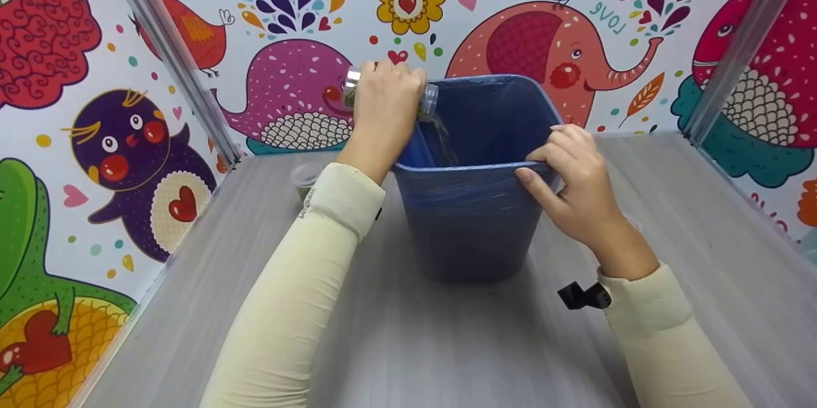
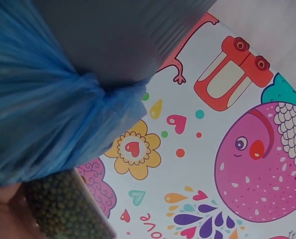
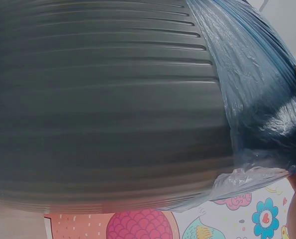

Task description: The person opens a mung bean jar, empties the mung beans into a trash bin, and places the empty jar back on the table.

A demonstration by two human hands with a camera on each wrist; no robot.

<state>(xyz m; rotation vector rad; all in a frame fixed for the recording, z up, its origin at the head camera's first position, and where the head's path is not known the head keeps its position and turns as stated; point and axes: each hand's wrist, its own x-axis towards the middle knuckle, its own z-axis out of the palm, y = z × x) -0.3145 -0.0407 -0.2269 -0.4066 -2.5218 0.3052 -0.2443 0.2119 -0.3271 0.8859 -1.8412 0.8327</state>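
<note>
My left hand (image 1: pixel 388 105) grips a clear jar (image 1: pixel 350 87) tipped on its side, its mouth over the left rim of a trash bin (image 1: pixel 472 229). Small green beans (image 2: pixel 63 209) fill part of the jar in the left wrist view. From the mouth a greenish stream (image 1: pixel 449 143) falls into the bin. A thin blue bag (image 3: pixel 262 89) lines the bin and folds over its rim. My right hand (image 1: pixel 574 181) holds the near right corner of the rim, thumb outside. The bin stands upright; its bottom inside is hidden.
A small clear container (image 1: pixel 306 176) with something greenish in it stands left of the bin, partly behind my left sleeve. Another clear edge (image 1: pixel 633 221) peeks out behind my right wrist. Cartoon-printed walls (image 1: pixel 408 44) enclose the grey tabletop (image 1: pixel 408 344).
</note>
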